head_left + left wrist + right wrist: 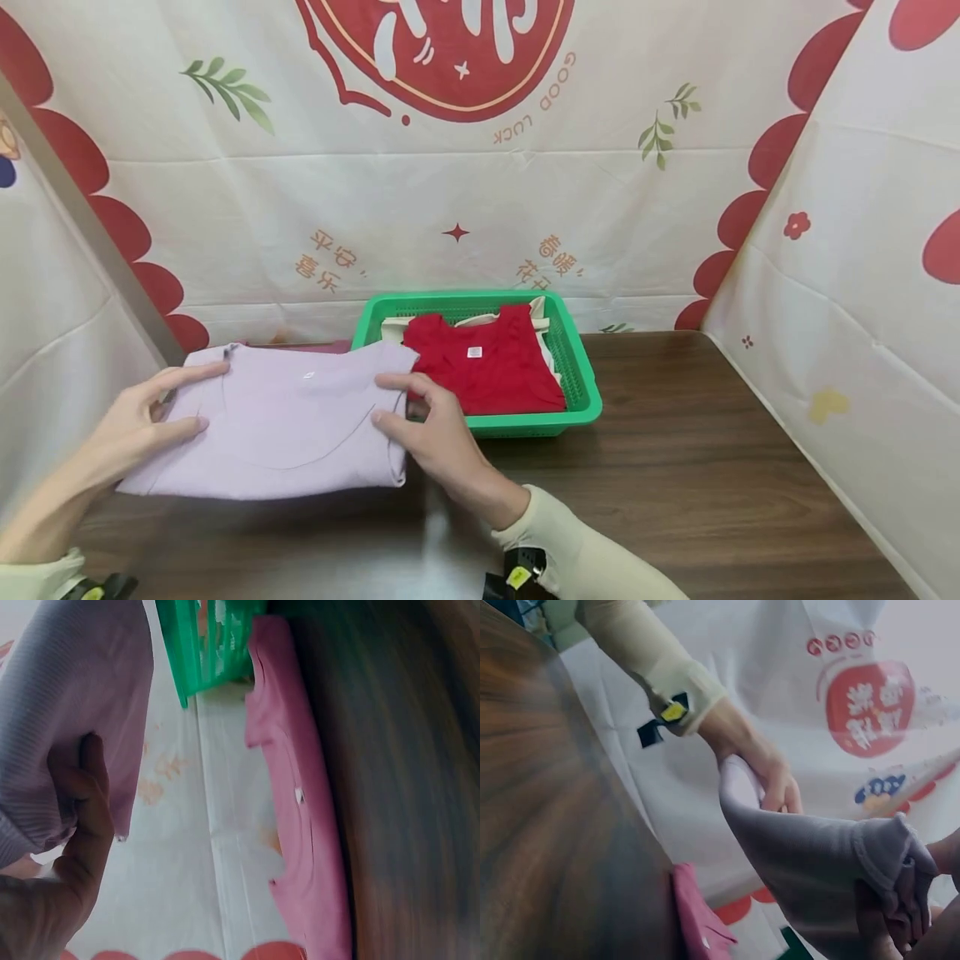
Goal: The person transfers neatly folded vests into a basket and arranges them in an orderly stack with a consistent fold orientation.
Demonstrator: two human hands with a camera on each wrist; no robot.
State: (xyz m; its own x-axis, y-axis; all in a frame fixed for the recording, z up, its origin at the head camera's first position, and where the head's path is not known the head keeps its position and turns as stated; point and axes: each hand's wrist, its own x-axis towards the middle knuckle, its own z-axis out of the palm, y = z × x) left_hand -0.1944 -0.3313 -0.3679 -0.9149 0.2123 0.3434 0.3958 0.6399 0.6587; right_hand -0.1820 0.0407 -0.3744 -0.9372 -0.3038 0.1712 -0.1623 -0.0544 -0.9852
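Note:
A folded lavender shirt [292, 425] hangs above the table, held between two hands. My left hand [138, 421] pinches its left side, thumb on the near face. At the opposite side my right hand [442, 433] grips the edge, thumb and forefinger on the face shown. Beneath, in the left wrist view, a folded pink shirt [296, 787] lies on the table; from the head only a strip of it shows behind the lavender one. The shirt's right end overlaps the green basket [588, 392] in the head view. A red top [495, 367] lies inside, over cream-coloured clothing [542, 321].
The dark wooden table [675, 467] stretches to the right of the basket. Printed white cloth [450, 200] hangs behind the table and along both sides. The basket stands close to the back cloth.

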